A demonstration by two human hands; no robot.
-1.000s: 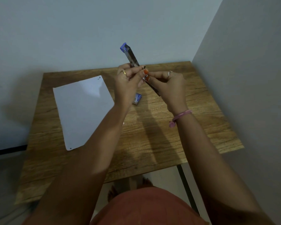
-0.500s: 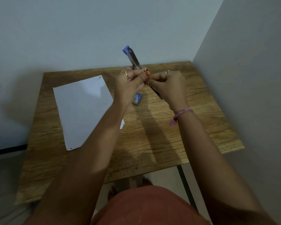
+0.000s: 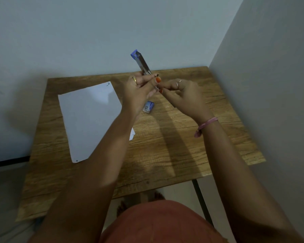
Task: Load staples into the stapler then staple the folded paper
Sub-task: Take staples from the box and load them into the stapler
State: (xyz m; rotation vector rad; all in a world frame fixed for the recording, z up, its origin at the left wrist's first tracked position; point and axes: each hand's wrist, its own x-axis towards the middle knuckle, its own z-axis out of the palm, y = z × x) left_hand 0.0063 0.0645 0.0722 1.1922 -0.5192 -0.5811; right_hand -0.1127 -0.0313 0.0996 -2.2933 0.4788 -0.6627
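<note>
I hold the blue and metal stapler above the table with its top arm swung open and pointing up and away. My left hand grips its middle. My right hand pinches at the stapler's lower part with thumb and forefinger; whether a strip of staples sits between those fingers is hidden. A small blue staple box lies on the table under my hands. The white paper lies flat on the left of the table, partly under my left forearm.
The wooden table stands in a corner, with a wall behind and another wall close on the right. Its front and right edges drop to the floor, where a dark table leg shows.
Both hands and the stapler have shifted slightly to the right and down in view. The grip on the stapler is unchanged.
</note>
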